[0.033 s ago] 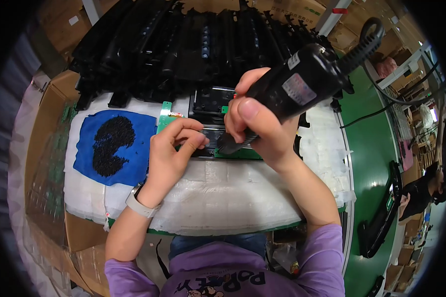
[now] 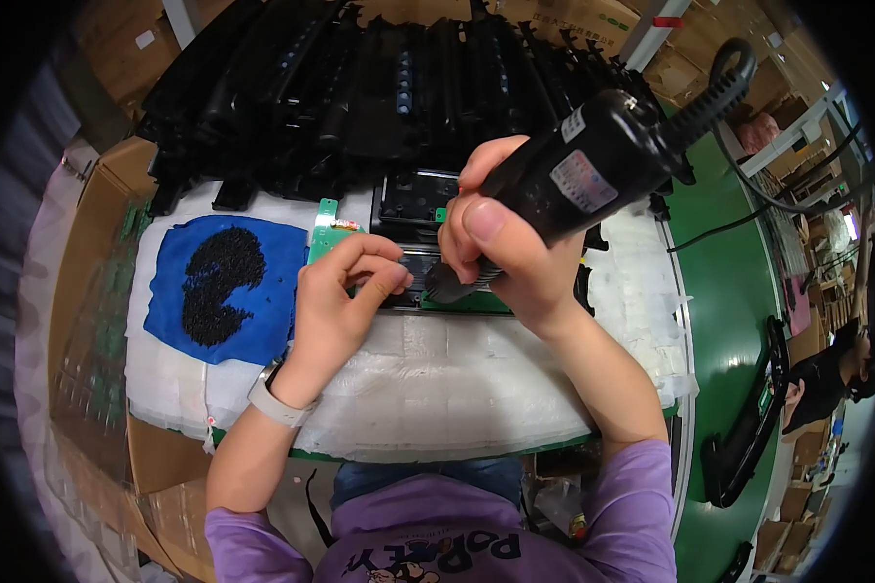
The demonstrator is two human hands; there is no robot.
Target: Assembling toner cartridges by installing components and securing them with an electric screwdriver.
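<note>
My right hand (image 2: 520, 243) is wrapped round a black electric screwdriver (image 2: 581, 167), tilted with its corded end up to the right. Its dark nose points down at a black plastic housing (image 2: 408, 299) with a green circuit board (image 2: 472, 300) in it; the tip's contact is hidden. Just left of the nose, my left hand (image 2: 332, 296) has thumb and forefinger pinched together over the housing. Whatever may be between those fingertips is too small to make out. A blue cloth (image 2: 170, 301) lies left of that hand, bearing a heap of small black screws (image 2: 219, 277).
Long black housings (image 2: 360, 107) are piled across the back of the table. Another green board (image 2: 324, 216) lies beyond my left hand. A cardboard box (image 2: 107, 223) stands at the left. On the green surface (image 2: 710, 321) at right lies a curved black part (image 2: 749, 428).
The screwdriver's body has dipped very slightly in my right hand. My left fingertips have shifted a touch to the right.
</note>
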